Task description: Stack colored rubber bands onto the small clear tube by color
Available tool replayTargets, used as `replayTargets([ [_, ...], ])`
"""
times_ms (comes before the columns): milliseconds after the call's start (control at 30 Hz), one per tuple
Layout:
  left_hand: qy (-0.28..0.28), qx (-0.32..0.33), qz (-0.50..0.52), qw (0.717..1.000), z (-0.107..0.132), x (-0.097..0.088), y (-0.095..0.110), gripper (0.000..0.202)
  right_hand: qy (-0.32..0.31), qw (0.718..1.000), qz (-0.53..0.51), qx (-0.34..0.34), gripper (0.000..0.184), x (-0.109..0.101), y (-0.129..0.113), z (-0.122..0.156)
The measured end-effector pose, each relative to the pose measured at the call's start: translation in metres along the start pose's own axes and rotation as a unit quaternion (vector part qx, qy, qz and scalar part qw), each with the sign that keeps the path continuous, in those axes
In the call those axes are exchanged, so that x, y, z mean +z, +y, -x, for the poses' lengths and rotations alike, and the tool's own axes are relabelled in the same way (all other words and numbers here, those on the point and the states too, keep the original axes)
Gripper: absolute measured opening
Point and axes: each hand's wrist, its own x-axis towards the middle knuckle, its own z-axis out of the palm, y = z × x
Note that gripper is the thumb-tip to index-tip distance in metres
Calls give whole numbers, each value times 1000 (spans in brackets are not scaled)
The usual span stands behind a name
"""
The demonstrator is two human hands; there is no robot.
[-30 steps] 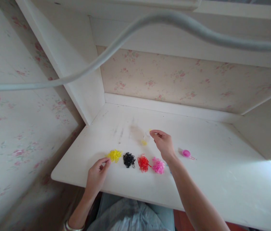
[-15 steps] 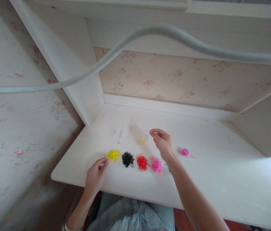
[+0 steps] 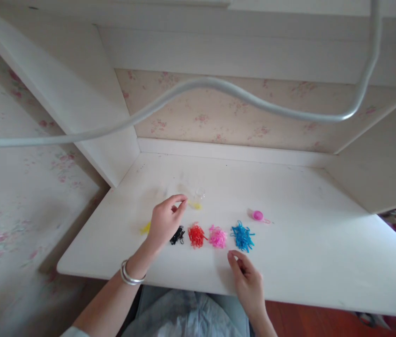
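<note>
My left hand [image 3: 165, 220] is pinched, thumb against fingers, beside a small clear container [image 3: 200, 193] with yellow pieces [image 3: 195, 205] at its near end. Whatever lies between these fingertips is too small to make out. It partly hides a yellow pile [image 3: 145, 228] and a black pile [image 3: 177, 235] of small rubber bands. My right hand [image 3: 247, 277] is closed in a pinch just in front of the blue rubber bands [image 3: 242, 236]; anything held there cannot be made out. Between the hands lie red rubber bands [image 3: 197, 235] and pink rubber bands [image 3: 217, 237].
A small pink round object [image 3: 257, 215] with a thin loop lies right of the container. The white desk [image 3: 306, 243] has a side panel [image 3: 88, 117] at left and a back ledge. A pale cable [image 3: 205, 83] crosses the upper view.
My left hand has moved from the yellow pile up to the container. My right hand has drawn back from the container to the blue pile, uncovering it. The view has shifted slightly.
</note>
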Motion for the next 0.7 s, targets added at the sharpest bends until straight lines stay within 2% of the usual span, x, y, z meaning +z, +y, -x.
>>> replayTargets([
  [167,18,39,-43,998,-31,25,14,21,-24,999,4,-26,38,1,-4,0],
  [367,21,57,-90,994,-40,42,14,21,-49,998,18,-46,38,3,-8,-4],
  [533,-12,41,-74,996,-34,33,14,27,-43,998,12,-53,37,1,-8,-3],
  [700,29,2,-32,999,-7,8,0,28,-47,997,23,-58,39,4,-9,-1],
])
